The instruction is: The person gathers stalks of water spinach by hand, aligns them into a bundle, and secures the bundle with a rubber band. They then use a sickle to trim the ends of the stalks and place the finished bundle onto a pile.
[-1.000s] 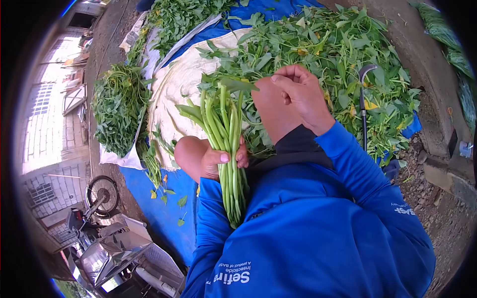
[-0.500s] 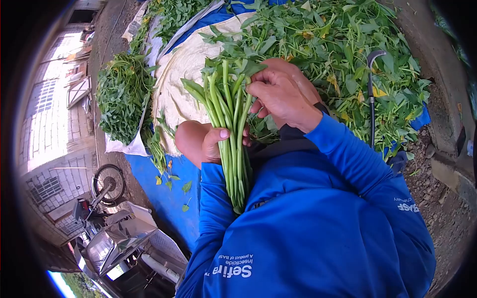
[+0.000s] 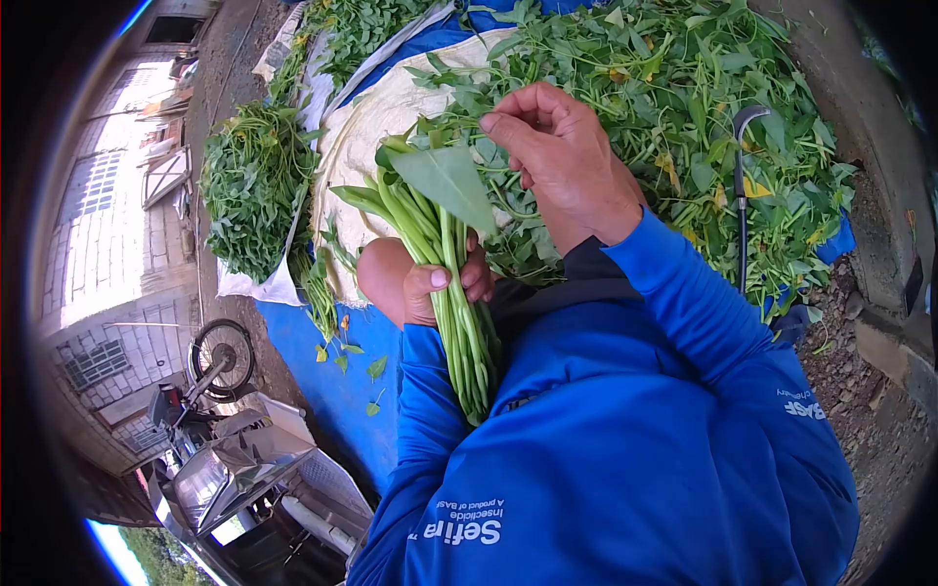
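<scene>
My left hand [image 3: 447,281] is wrapped round a bunch of water spinach [image 3: 459,332], its long green stems lying tilted against my blue sleeve and lap. A broad leaf [image 3: 449,184] droops over the upper end of the bunch, partly covering the stem tops. Apart from the bunch, up and to its right, is my right hand [image 3: 562,146]. Its fingers are curled and thumb and forefinger meet in a pinch; whether anything small is between them cannot be seen. Behind the right hand spreads a large heap of loose water spinach [image 3: 674,127].
A sickle [image 3: 741,195] with a black handle lies on the heap's right side. Bundled greens [image 3: 252,190] rest at left beside a pale sack [image 3: 342,156]. A blue tarp [image 3: 313,342] lies underneath. A motorcycle with a metal sidecar [image 3: 244,459] stands at lower left.
My right hand has drawn away from the stem tops, upward. The broad leaf now hangs across the front of the bunch. My left hand keeps its hold, and the bunch leans slightly more left.
</scene>
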Motion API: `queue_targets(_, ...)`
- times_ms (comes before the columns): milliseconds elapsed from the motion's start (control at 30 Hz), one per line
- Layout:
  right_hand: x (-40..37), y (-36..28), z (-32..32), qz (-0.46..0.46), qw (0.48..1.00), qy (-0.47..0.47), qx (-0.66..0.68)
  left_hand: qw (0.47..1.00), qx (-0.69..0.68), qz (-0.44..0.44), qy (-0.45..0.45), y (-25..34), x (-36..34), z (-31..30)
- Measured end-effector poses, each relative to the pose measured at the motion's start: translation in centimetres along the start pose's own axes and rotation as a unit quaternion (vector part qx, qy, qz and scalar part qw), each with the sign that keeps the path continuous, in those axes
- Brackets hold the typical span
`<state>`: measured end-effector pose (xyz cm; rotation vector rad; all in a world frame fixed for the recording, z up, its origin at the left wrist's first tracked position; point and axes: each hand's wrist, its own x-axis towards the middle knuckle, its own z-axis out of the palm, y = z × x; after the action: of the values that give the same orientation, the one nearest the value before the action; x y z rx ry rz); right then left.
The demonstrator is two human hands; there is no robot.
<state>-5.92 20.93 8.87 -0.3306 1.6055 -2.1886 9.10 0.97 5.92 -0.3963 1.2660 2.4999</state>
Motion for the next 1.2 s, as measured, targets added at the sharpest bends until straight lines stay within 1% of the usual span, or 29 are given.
queue_targets(33, -0.2, -0.2, -0.5, 0.037, 0.998, 0.032, -0.037, 1.000, 0.006, 0.003, 0.001, 0.4, 0.0, 0.7)
queue_targets(67, -0.7, 0.3, -0.7, 0.103, 0.987, -0.049, -0.110, 0.999, 0.027, 0.006, 0.027, 0.9, -0.1, 1.7)
queue_targets(167, -1.4, 4.4, 1.0, 0.094, 0.991, -0.098, 0.020, 0.999, 0.025, 0.011, 0.021, -0.4, 0.2, 0.4)
queue_targets(200, -1.5, 3.6, 0.9, 0.125, 0.987, -0.095, 0.042, 0.999, 0.014, 0.014, 0.036, -0.7, 0.2, 0.5)
queue_targets(233, -1.5, 3.0, 0.9, 0.125, 0.987, -0.100, 0.008, 0.999, 0.012, 0.015, 0.043, -0.9, 0.1, 0.5)
queue_targets(300, -1.3, 2.2, 0.9, 0.116, 0.985, -0.111, -0.061, 0.998, 0.009, 0.024, 0.057, -1.0, 0.5, 0.3)
queue_targets(333, -1.5, 2.4, 1.2, 0.088, 0.991, -0.088, -0.050, 0.999, 0.036, 0.036, 0.010, -1.0, 0.9, -0.9)
queue_targets(400, -2.6, 3.4, 2.0, 0.032, 0.998, -0.039, -0.030, 0.999, 0.007, 0.027, 0.043, -1.7, 1.0, -1.4)
queue_targets(433, -2.6, 4.2, 2.2, -0.015, 0.998, -0.024, -0.049, 0.998, -0.007, 0.021, 0.059, -1.9, 1.0, -1.1)
queue_targets(467, -2.5, 5.2, 2.6, -0.062, 0.996, -0.010, -0.067, 0.998, 0.002, 0.025, 0.050, -1.9, 1.1, -0.7)
queue_targets(567, -1.8, 5.1, 2.9, -0.045, 0.998, -0.034, -0.040, 0.999, -0.046, 0.009, 0.025, -2.3, 1.1, -0.8)
queue_targets(600, -1.2, 4.6, 2.5, -0.018, 0.998, -0.056, -0.002, 0.999, -0.050, 0.019, 0.003, -1.8, 1.1, -0.9)
queue_targets(633, -0.7, 4.2, 2.2, 0.010, 0.996, -0.078, 0.036, 0.999, -0.028, 0.018, 0.010, -1.6, 1.0, -0.8)
queue_targets(667, -0.4, 5.4, 1.6, 0.041, 0.991, -0.052, 0.118, 1.000, -0.008, 0.018, 0.020, -1.5, 0.6, -0.5)
queue_targets(767, -1.4, 3.7, -0.7, 0.172, 0.957, -0.007, 0.233, 0.999, 0.017, 0.008, 0.040, -1.2, 0.6, 0.0)
queue_targets(800, -1.9, 2.9, -1.4, 0.222, 0.953, -0.052, 0.201, 0.999, 0.022, 0.004, 0.048, -1.2, 0.5, 0.1)
queue_targets(900, -3.3, 2.2, -1.3, 0.178, 0.972, -0.135, 0.070, 0.997, 0.036, -0.007, 0.065, -1.2, 0.7, 0.7)
queue_targets(933, -3.1, 3.0, -1.1, 0.150, 0.976, -0.147, 0.064, 0.997, 0.041, -0.014, 0.069, -1.1, 0.8, 1.2)
queue_targets(967, -3.2, 3.2, -0.9, 0.147, 0.981, -0.118, 0.047, 0.996, 0.048, -0.017, 0.072, -1.1, 0.8, 1.5)
queue_targets(1033, -3.0, 2.9, -0.5, 0.134, 0.989, -0.066, 0.014, 0.999, 0.008, -0.007, 0.051, -1.2, 1.0, 0.4)
queue_targets(1133, -5.5, 1.8, 0.7, 0.090, 0.996, 0.010, 0.027, 0.999, -0.026, 0.021, 0.033, -1.5, 1.1, -1.2)
queue_targets(1200, -5.6, 1.8, 1.0, 0.020, 1.000, 0.008, 0.020, 0.997, -0.038, 0.015, 0.068, -1.7, 1.0, -0.4)
